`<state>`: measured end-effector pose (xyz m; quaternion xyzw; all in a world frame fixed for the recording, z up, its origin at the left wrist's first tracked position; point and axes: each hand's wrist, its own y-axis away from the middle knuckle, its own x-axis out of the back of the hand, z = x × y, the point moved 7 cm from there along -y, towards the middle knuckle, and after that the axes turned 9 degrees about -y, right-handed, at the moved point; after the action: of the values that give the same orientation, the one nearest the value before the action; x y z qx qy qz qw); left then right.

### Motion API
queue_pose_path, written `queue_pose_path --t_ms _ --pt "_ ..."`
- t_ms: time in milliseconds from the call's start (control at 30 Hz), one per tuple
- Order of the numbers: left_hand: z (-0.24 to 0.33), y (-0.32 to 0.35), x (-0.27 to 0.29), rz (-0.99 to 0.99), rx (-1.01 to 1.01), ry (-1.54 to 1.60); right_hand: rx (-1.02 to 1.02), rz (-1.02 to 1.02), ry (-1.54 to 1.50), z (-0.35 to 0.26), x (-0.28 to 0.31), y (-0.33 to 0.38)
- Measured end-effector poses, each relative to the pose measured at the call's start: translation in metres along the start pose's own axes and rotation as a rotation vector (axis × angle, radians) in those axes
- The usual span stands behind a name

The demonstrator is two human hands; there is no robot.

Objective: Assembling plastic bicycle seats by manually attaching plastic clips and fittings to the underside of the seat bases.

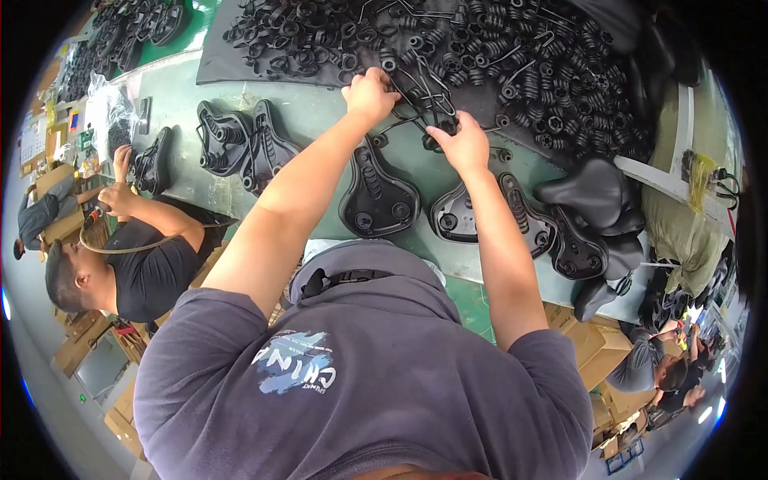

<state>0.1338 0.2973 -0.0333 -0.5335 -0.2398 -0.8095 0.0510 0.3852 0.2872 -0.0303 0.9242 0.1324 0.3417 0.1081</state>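
Observation:
A bent black wire frame [433, 94], which looks like a bicycle saddle rail, lies between my hands at the edge of a dark mat. My left hand [370, 98] is closed at its left side, fingers bent around a rod. My right hand [464, 146] pinches its near right part; the fingertips partly hide what they grip. Just below my hands, a bicycle saddle [381, 202] lies with its black underside up. To its right, another upturned saddle [453, 214] is partly behind my right forearm.
Loose black coil springs [552, 88] and black rings [296, 40] cover the dark mat. More upturned saddles [224, 138] lie left on the green table [180, 92]. Stacked saddles [588, 196] stand right, near a pale metal bar [656, 178]. A co-worker [132, 256] holds a hose-fed tool at left.

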Motion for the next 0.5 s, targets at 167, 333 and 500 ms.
queue_pose_path --t_ms 167,333,500 --pt "-0.016 0.035 0.047 0.396 -0.139 0.136 0.032 0.120 0.059 0.010 0.023 0.010" --pt "-0.026 0.111 0.108 0.629 -0.499 -0.027 0.163 0.274 0.041 -0.015 0.064 0.048" --pt "-0.065 0.170 0.096 0.573 -0.372 0.179 0.351 0.024 -0.107 -0.062 0.037 0.125"
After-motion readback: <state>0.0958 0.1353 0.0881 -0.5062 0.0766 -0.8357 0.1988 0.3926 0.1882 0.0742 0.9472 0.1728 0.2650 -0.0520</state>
